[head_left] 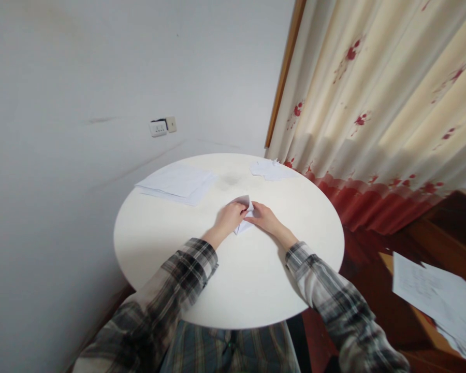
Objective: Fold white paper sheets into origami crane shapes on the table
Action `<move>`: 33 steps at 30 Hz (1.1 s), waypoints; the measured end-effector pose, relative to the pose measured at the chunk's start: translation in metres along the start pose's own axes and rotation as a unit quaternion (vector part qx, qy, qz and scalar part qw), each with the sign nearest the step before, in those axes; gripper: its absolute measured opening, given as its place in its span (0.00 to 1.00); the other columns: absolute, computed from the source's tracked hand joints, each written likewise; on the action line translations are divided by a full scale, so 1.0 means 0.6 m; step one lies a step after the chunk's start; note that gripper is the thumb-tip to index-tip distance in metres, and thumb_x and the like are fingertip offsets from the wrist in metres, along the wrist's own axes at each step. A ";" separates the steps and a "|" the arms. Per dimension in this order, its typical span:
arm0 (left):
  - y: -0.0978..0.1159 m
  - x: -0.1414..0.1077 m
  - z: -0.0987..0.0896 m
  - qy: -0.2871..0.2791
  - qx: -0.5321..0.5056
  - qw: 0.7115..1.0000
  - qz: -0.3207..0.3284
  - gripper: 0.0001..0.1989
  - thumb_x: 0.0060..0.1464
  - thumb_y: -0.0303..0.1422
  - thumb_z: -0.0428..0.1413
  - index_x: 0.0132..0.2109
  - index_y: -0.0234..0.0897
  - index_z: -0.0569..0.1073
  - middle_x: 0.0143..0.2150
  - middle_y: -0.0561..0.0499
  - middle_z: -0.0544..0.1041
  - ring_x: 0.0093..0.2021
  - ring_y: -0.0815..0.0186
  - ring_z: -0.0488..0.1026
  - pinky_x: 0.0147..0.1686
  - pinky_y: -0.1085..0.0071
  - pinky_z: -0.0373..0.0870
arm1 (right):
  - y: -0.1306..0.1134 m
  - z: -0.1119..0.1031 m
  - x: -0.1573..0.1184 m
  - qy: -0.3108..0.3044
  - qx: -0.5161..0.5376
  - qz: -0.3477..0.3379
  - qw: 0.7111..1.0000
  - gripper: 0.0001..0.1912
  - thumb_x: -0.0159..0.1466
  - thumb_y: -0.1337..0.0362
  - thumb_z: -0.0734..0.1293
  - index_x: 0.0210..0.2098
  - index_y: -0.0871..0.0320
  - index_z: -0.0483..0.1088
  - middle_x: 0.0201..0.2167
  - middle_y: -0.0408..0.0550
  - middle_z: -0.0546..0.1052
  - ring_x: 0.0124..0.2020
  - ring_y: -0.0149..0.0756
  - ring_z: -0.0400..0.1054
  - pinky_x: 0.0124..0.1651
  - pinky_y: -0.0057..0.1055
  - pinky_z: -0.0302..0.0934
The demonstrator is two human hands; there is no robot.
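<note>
A small folded sheet of white paper lies on the round white table, with one flap standing up. My left hand is closed on the paper from the left, its fingers curled at the raised flap. From the right, my right hand pinches the paper's edge between thumb and fingers. Both hands rest close together near the middle of the table. Parts of the folds are hidden behind the fingers.
A stack of white paper sheets lies at the table's back left. Smaller paper pieces lie at the back right. Printed sheets rest on a wooden surface at right. A wall socket and a patterned curtain stand beyond the table.
</note>
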State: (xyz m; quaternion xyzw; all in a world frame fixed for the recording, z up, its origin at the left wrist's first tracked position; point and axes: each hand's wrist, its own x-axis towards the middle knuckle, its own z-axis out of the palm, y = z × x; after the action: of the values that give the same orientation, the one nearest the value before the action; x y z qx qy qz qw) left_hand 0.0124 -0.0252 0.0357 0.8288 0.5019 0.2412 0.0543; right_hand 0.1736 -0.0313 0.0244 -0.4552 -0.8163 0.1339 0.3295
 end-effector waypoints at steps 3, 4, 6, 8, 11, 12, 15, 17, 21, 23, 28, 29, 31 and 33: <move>0.003 -0.002 -0.003 0.003 0.007 1.000 0.003 0.09 0.54 0.33 0.50 0.35 0.38 0.75 0.36 0.49 0.77 0.39 0.65 0.72 0.40 0.73 0.66 | -0.001 -0.002 0.001 -0.006 -0.003 0.003 1.000 0.23 0.54 0.59 0.68 0.47 0.61 0.65 0.45 0.54 0.73 0.45 0.40 0.66 0.50 0.37 0.57; 0.005 -0.003 -0.005 0.008 0.012 1.000 0.009 0.09 0.54 0.33 0.50 0.35 0.38 0.75 0.36 0.49 0.77 0.39 0.65 0.72 0.40 0.72 0.66 | -0.001 -0.002 0.001 -0.006 -0.003 0.003 1.000 0.22 0.54 0.59 0.68 0.47 0.61 0.66 0.44 0.54 0.73 0.45 0.39 0.66 0.50 0.36 0.57; 0.007 -0.005 -0.007 0.021 0.017 0.999 0.027 0.09 0.54 0.34 0.51 0.36 0.38 0.75 0.38 0.49 0.77 0.39 0.64 0.72 0.39 0.72 0.67 | -0.001 -0.002 0.002 -0.003 -0.005 0.006 1.000 0.20 0.55 0.60 0.68 0.46 0.61 0.66 0.44 0.53 0.73 0.44 0.39 0.66 0.49 0.35 0.58; 0.009 -0.006 -0.008 0.031 0.018 0.998 0.047 0.10 0.54 0.36 0.51 0.37 0.37 0.75 0.38 0.48 0.76 0.41 0.64 0.72 0.39 0.72 0.67 | 0.000 -0.001 0.002 0.002 -0.006 0.009 1.000 0.19 0.54 0.61 0.68 0.45 0.61 0.67 0.43 0.52 0.73 0.44 0.38 0.67 0.48 0.34 0.59; 0.009 -0.006 -0.006 0.032 0.025 0.999 0.036 0.12 0.55 0.36 0.50 0.37 0.36 0.75 0.38 0.47 0.77 0.40 0.63 0.72 0.40 0.71 0.66 | 0.001 0.002 0.001 0.014 -0.007 0.010 1.000 0.22 0.53 0.61 0.69 0.46 0.61 0.66 0.43 0.52 0.73 0.43 0.38 0.67 0.47 0.34 0.59; 0.008 -0.006 -0.005 0.030 0.029 0.999 0.022 0.12 0.55 0.36 0.49 0.37 0.35 0.76 0.37 0.46 0.77 0.40 0.63 0.72 0.40 0.70 0.67 | 0.002 0.003 0.001 0.020 -0.007 0.011 1.000 0.24 0.52 0.61 0.70 0.46 0.61 0.65 0.43 0.53 0.73 0.43 0.38 0.67 0.47 0.34 0.59; 0.005 -0.004 -0.002 0.018 0.034 0.999 -0.012 0.13 0.56 0.36 0.49 0.36 0.35 0.76 0.37 0.45 0.77 0.39 0.62 0.73 0.39 0.70 0.66 | 0.003 0.004 0.001 0.031 -0.006 0.021 0.999 0.27 0.50 0.61 0.71 0.48 0.61 0.65 0.42 0.52 0.74 0.43 0.38 0.67 0.47 0.34 0.59; 0.004 -0.003 -0.001 0.009 0.032 0.999 -0.017 0.13 0.56 0.36 0.49 0.37 0.35 0.76 0.38 0.46 0.77 0.40 0.63 0.73 0.40 0.71 0.66 | 0.003 0.004 0.001 0.028 -0.004 0.032 0.999 0.26 0.50 0.61 0.71 0.47 0.59 0.66 0.41 0.51 0.75 0.42 0.37 0.68 0.46 0.34 0.60; 0.004 -0.004 -0.002 0.006 0.025 0.999 -0.019 0.12 0.55 0.35 0.49 0.36 0.36 0.76 0.37 0.46 0.77 0.39 0.63 0.73 0.40 0.71 0.66 | 0.000 0.000 0.002 0.020 -0.004 0.049 0.999 0.19 0.52 0.63 0.70 0.43 0.59 0.69 0.40 0.51 0.75 0.41 0.38 0.69 0.46 0.34 0.60; 0.005 -0.005 -0.002 0.011 0.021 1.000 -0.011 0.12 0.55 0.35 0.49 0.36 0.36 0.76 0.37 0.47 0.77 0.39 0.64 0.73 0.39 0.72 0.66 | -0.002 -0.002 0.003 0.017 0.004 0.050 0.999 0.16 0.54 0.64 0.68 0.43 0.59 0.69 0.41 0.51 0.76 0.41 0.38 0.69 0.46 0.33 0.60; 0.005 -0.007 -0.002 0.020 0.029 0.999 0.006 0.11 0.55 0.35 0.50 0.35 0.36 0.75 0.37 0.47 0.77 0.39 0.63 0.73 0.39 0.71 0.66 | -0.001 -0.002 0.003 0.018 0.053 0.054 0.997 0.10 0.56 0.67 0.66 0.39 0.57 0.71 0.38 0.46 0.77 0.39 0.36 0.71 0.43 0.30 0.62; 0.006 -0.007 -0.002 0.020 0.030 0.999 0.006 0.11 0.55 0.34 0.50 0.36 0.36 0.75 0.37 0.47 0.77 0.39 0.63 0.73 0.39 0.71 0.66 | 0.001 -0.001 0.003 0.021 0.062 0.054 0.996 0.10 0.56 0.67 0.67 0.38 0.57 0.71 0.37 0.46 0.77 0.39 0.36 0.71 0.43 0.30 0.62; 0.006 -0.007 -0.001 0.016 0.031 0.999 0.010 0.10 0.55 0.34 0.50 0.36 0.36 0.75 0.37 0.47 0.77 0.39 0.63 0.72 0.39 0.71 0.66 | 0.004 0.001 0.004 0.031 0.071 0.058 0.995 0.09 0.54 0.67 0.68 0.37 0.57 0.72 0.35 0.46 0.78 0.37 0.36 0.72 0.42 0.30 0.63; 0.005 -0.007 -0.001 0.012 0.031 0.999 0.013 0.10 0.55 0.33 0.50 0.37 0.36 0.75 0.38 0.47 0.76 0.39 0.63 0.72 0.39 0.71 0.66 | 0.007 0.003 0.005 0.042 0.073 0.063 0.994 0.09 0.53 0.67 0.69 0.35 0.57 0.72 0.34 0.46 0.78 0.36 0.36 0.72 0.42 0.30 0.63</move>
State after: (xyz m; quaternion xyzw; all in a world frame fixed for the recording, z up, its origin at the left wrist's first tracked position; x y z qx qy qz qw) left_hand 0.0129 -0.0305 0.0355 0.8339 0.4986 0.2358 0.0194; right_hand 0.1740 -0.0267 0.0220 -0.4859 -0.7594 0.1944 0.3865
